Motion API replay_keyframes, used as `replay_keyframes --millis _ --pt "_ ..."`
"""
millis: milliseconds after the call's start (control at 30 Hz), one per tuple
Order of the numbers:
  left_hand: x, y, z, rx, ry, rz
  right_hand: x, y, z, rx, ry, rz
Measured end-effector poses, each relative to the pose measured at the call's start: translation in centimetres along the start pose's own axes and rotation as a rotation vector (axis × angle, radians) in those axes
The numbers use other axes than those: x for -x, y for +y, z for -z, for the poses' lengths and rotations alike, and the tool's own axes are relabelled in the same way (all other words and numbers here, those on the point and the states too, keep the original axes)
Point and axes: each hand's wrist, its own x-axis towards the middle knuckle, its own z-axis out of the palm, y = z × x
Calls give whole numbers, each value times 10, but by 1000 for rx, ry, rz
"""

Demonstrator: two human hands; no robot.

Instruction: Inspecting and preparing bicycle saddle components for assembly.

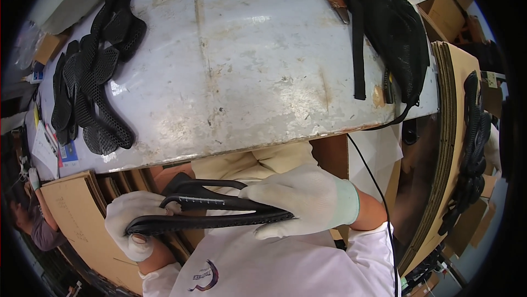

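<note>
Both gloved hands hold one black perforated sole-like part [211,217], probably moulded rubber; its long axis runs from hand to hand, nearly level, below the near edge of the worn white table [247,77]; the left hand [134,223] is clamped around its left end; the right hand [304,198] grips its right end from above; a pile of similar black parts [93,77] lies well beyond the left hand.

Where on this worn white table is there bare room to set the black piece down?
The table is bare across its middle, between the pile of black mesh pieces on the left and the black mesh bag on the right. Both ends are crowded. The left hand and right hand hold the black piece below the near edge.
</note>
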Motion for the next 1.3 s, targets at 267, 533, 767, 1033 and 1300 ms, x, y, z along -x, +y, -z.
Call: replay_keyframes --millis 267,533,767,1033,1300 --pt "1 -6 8 25 -45 -40 0 4 0 -39 34 65" --pt "-4 6 -5 -100 -92 -110 -12 -14 -2 257 98 -4" --pt "-3 9 -17 -228 -85 -154 -19 -6 -10 485 156 -46" --pt "-10 4 -20 -274 -141 -220 -24 -10 -15 495 230 -125" --pt "-25 8 -27 -341 -221 -413 -24 4 -13 615 321 -102"
